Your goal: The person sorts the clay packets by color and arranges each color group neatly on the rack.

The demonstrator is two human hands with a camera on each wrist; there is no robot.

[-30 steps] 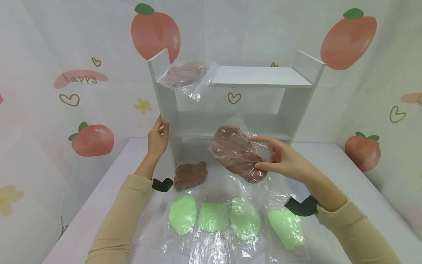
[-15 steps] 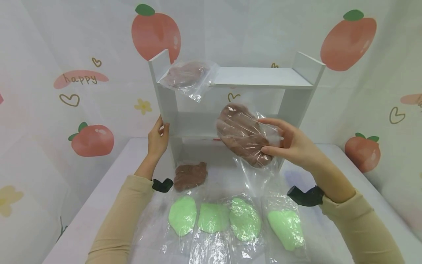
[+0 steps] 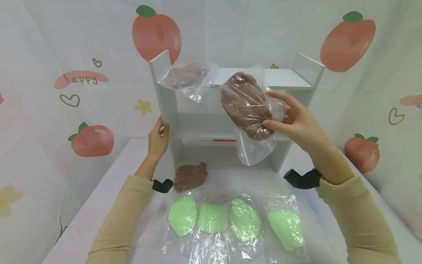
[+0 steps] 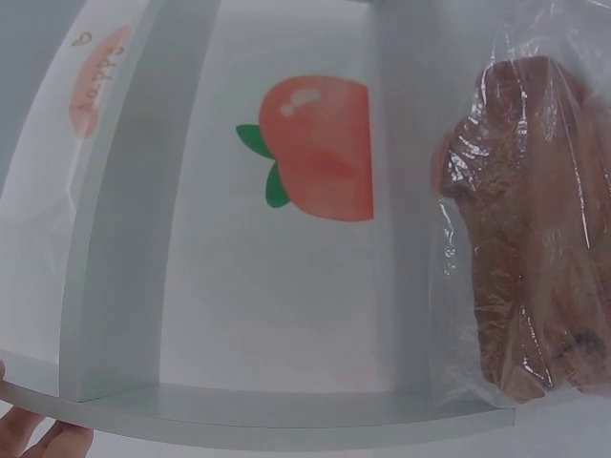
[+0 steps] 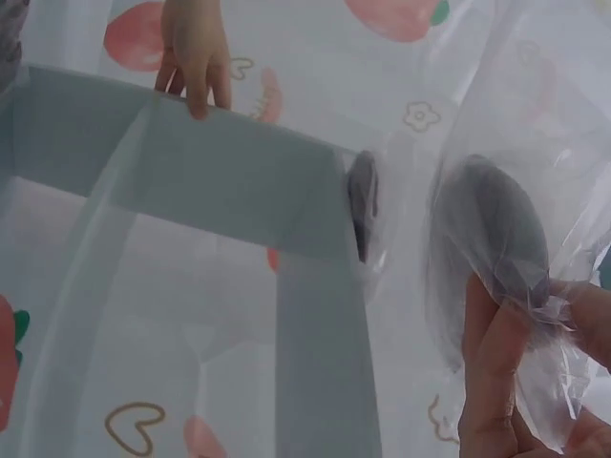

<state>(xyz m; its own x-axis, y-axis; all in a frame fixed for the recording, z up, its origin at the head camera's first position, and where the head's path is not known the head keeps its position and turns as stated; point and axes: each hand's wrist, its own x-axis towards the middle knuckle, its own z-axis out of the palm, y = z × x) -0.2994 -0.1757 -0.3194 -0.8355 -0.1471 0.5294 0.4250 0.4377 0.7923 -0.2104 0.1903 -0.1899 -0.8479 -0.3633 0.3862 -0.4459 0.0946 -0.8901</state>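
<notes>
**Bagged brown lump held on a steep slant before the white shelf**

The right hand [image 3: 298,126] pinches the right edge of an elongated, folded brown lump [image 3: 245,104] in a clear plastic bag, thumb below and fingers above. In the head view the lump's long axis runs steeply from upper left to lower right, and a loose flap of its bag hangs below, pointing down. It is held up in front of a white, board-built shelf unit [image 3: 191,124], overlapping the top board's front edge; the right wrist view shows a gap between them.

The left hand [image 3: 158,140] grips the edge of the unit's left side panel between thumb and fingers.

On the left of the top board, a pinkish-brown bagged lump [image 3: 188,74] lies roughly crosswise, its bag's corner drooping over the front edge. A smaller dark-brown bagged lump [image 3: 190,176] lies at the unit's lower left. Nearer the person, four flat, pale-green bagged lumps [image 3: 182,215] lie in a row, the rightmost slanting down to the right.
</notes>
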